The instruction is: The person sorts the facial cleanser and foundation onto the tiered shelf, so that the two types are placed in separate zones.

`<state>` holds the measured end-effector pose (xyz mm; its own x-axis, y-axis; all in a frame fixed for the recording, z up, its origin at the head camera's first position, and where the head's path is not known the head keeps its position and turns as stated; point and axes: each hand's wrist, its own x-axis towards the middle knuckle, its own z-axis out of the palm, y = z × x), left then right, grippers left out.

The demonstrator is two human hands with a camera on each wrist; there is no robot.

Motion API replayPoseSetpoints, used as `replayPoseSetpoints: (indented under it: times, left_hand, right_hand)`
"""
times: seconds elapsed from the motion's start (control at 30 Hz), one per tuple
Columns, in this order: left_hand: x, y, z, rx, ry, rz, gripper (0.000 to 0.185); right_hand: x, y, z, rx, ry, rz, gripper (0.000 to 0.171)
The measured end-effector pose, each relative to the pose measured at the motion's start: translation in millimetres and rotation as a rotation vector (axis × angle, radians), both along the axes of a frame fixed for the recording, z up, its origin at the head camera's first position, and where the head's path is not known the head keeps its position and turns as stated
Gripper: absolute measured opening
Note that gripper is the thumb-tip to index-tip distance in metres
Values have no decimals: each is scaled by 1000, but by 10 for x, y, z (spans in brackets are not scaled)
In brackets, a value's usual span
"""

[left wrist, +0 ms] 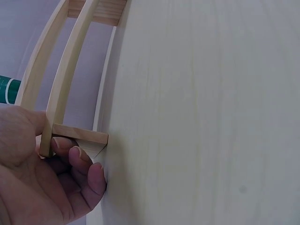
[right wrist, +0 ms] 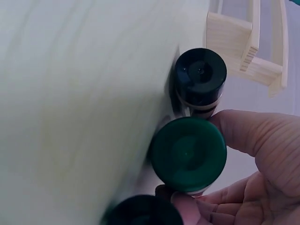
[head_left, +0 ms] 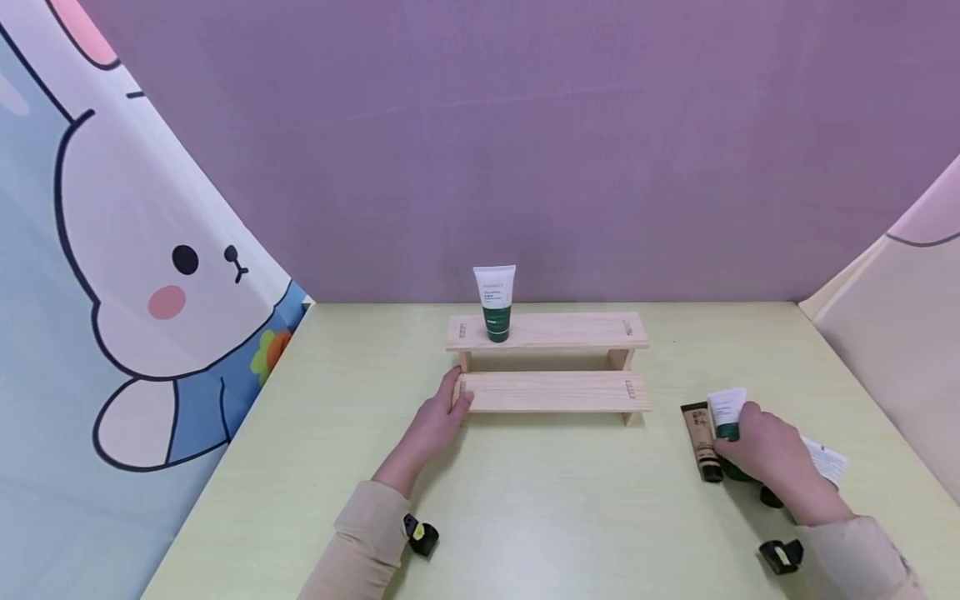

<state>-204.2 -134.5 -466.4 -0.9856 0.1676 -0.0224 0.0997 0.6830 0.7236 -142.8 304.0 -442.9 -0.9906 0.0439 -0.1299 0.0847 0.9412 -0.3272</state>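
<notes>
One pale green table (head_left: 570, 500), purple wall behind. One two-step wooden rack (head_left: 551, 392) at 12 o'clock — left hand (head_left: 438, 421) grips its end. Tubes: one standing on the rack, three at 3 o'clock — right hand (head_left: 772, 454) clasps the green-capped tube (head_left: 726, 414).

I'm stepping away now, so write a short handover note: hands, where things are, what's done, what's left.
Left hand: holds the left end of the two-tier pale wooden shelf.
Right hand: grip on the white tube with green cap, lying on the pale green table.
Done: one matching white-and-green tube stands on the top tier.
Left, probably: the held tube, the tan tube with black cap and another beside them.
</notes>
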Motion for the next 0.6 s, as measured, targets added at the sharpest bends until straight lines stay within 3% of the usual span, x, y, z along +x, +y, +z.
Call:
replayPoseSetpoints:
  times: [0.3,0.6]
  left_hand:
    - [-18,-8,-20,3,3,-7,54]
    - [-7,-6,-9,4,7,-6,54]
  right_hand:
    - [19,1,-12,-10,33,7,58]
    - [32,-25,52,-17,150,13,75]
